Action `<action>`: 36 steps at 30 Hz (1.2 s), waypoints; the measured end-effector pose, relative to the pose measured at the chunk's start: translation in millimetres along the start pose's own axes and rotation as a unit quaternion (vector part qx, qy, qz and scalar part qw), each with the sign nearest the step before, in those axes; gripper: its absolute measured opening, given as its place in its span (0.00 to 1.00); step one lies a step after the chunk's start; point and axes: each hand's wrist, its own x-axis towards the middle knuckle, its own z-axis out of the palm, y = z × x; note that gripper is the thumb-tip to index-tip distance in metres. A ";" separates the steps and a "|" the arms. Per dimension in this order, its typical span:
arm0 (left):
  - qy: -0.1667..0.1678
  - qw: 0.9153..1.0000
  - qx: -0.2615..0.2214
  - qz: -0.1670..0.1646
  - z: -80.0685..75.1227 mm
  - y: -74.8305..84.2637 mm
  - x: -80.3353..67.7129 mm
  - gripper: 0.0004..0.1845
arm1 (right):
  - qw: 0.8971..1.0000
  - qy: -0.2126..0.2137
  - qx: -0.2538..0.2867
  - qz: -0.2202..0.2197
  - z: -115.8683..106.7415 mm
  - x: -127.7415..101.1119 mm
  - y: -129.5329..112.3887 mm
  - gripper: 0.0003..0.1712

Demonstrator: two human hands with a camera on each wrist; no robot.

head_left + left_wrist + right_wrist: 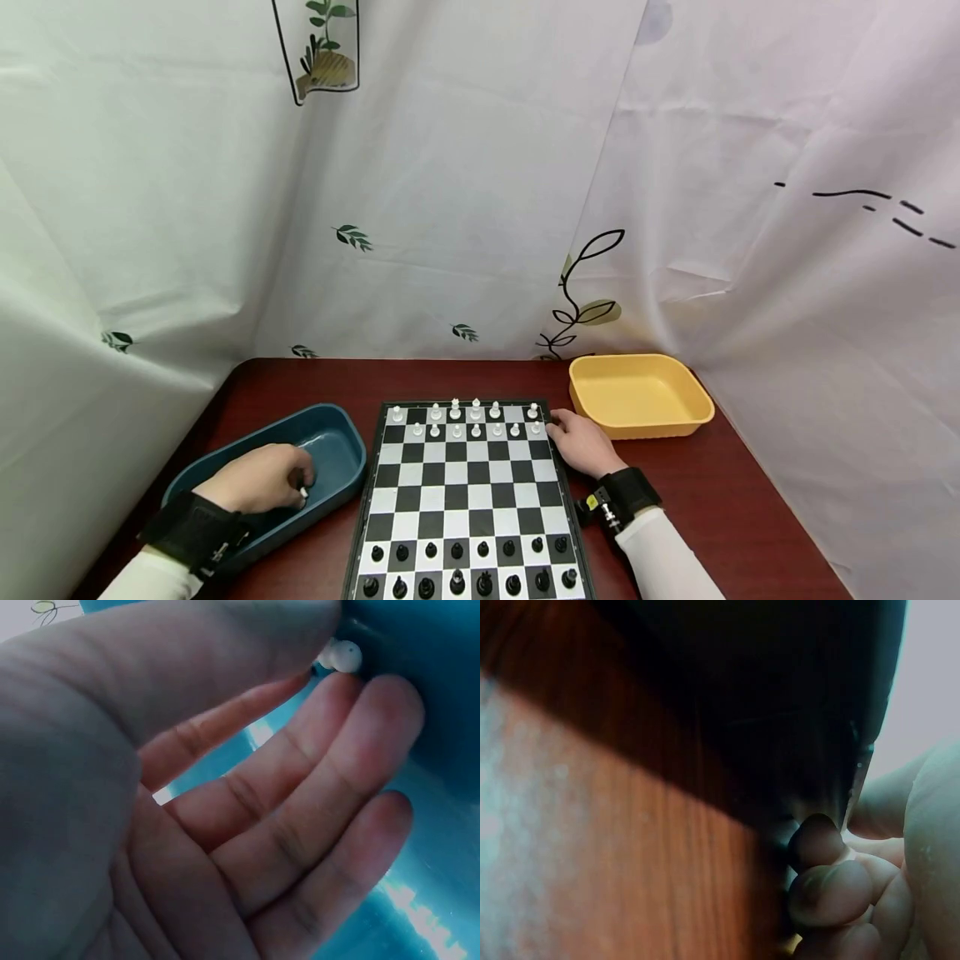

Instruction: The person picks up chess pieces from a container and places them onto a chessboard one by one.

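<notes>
My left hand [262, 479] is down in the blue tray [337, 433], thumb and fingers pinching a small white chess piece [303, 492]. In the left wrist view its rounded white end [346, 656] shows at the thumb tip; the rest is hidden by the fingers. My right hand [585, 442] grips the far right edge of the chessboard [442, 475], thumb by the top and curled fingers [832, 892] against the side. White pieces [476, 410] stand in two rows at the board's far end, with a few squares bare. Black pieces [457, 582] fill two rows at the near end.
A yellow tray [641, 433] stands at the back right, just beyond my right hand. The board lies on a dark red wooden table [720, 500]. White patterned cloth [465, 167] hangs behind and along both sides.
</notes>
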 end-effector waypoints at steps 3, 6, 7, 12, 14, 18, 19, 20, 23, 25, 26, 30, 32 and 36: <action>0.003 1.000 0.008 0.005 0.7 0.1 0.3 0.12 | 1.000 0.000 0.002 0.001 -0.7 0.1 -0.9 0.23; 0.010 1.000 0.018 0.011 0.7 0.1 0.4 0.11 | 1.000 0.001 0.003 0.000 -1.3 0.2 -1.6 0.23; 0.010 1.000 0.020 0.011 0.4 0.4 0.2 0.11 | 1.000 -0.001 0.002 0.000 -1.4 0.3 -1.7 0.24; 0.017 1.000 0.015 0.004 -4.3 2.6 -1.4 0.09 | 1.000 -0.002 0.000 -0.001 -1.6 0.9 -2.2 0.24; 0.022 1.000 0.012 0.002 -7.0 3.6 -1.8 0.08 | 1.000 0.001 0.001 -0.002 -2.0 0.4 -2.9 0.24; 0.044 0.999 0.017 0.008 -13.3 5.8 -1.7 0.06 | 1.000 -0.001 0.001 -0.001 -2.2 -0.8 -2.9 0.24; 0.049 0.999 0.019 0.008 -14.8 6.5 -1.5 0.06 | 1.000 0.000 0.001 0.000 -1.9 -0.7 -2.5 0.24; 0.057 0.998 0.023 0.009 -16.4 7.4 -1.1 0.05 | 1.000 0.000 0.000 0.000 -1.7 -0.4 -2.2 0.24; 0.081 0.996 0.032 0.010 -20.9 9.7 0.7 0.06 | 1.000 0.001 0.001 0.001 -0.6 0.3 -0.7 0.24; 0.101 0.994 0.041 0.017 -23.4 11.5 2.3 0.06 | 1.000 0.000 0.004 0.000 0.0 0.8 -0.3 0.24; 0.113 0.992 0.045 0.022 -24.2 12.4 3.4 0.06 | 1.000 -0.001 0.004 -0.001 0.2 0.7 -0.3 0.24; 0.159 0.984 0.060 0.045 -26.6 16.1 7.1 0.07 | 1.000 -0.002 0.005 0.001 0.6 0.6 -0.5 0.24; 0.178 0.980 0.066 0.055 -27.5 17.5 8.9 0.07 | 1.000 -0.003 0.005 0.001 0.7 0.7 -0.8 0.24; 0.209 0.973 0.069 0.075 -30.2 19.9 11.7 0.08 | 1.000 -0.003 0.004 0.002 0.3 0.7 -1.7 0.24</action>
